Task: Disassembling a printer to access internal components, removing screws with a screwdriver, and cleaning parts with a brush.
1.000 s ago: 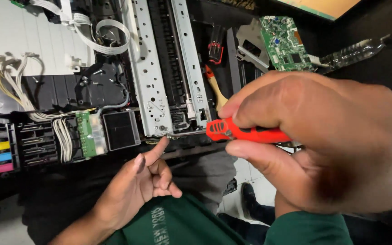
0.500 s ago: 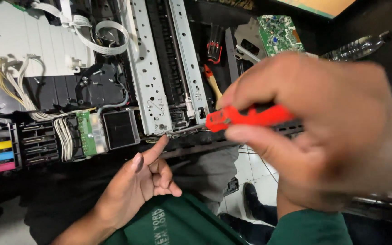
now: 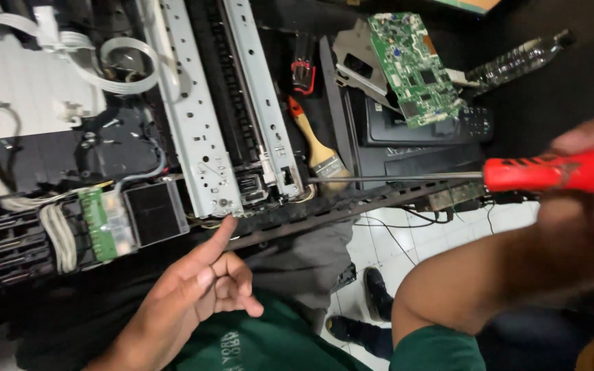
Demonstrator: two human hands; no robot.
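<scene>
The right hand (image 3: pixel 586 206) has its grip clenched on a red-handled screwdriver (image 3: pixel 551 172), whose long shaft reaches left to the end of the metal rail (image 3: pixel 269 103) of the opened printer. Held so far back, the tip could skid off into the black connector (image 3: pixel 249 187) beside it. The left hand (image 3: pixel 201 288) hangs released below, forefinger out. Against the earlier frames, the right hand has drawn back and the shaft now shows.

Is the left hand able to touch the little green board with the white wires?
Probably yes. The left hand is empty, one finger pointing up, and the green board lies close by with nothing between them.
</scene>
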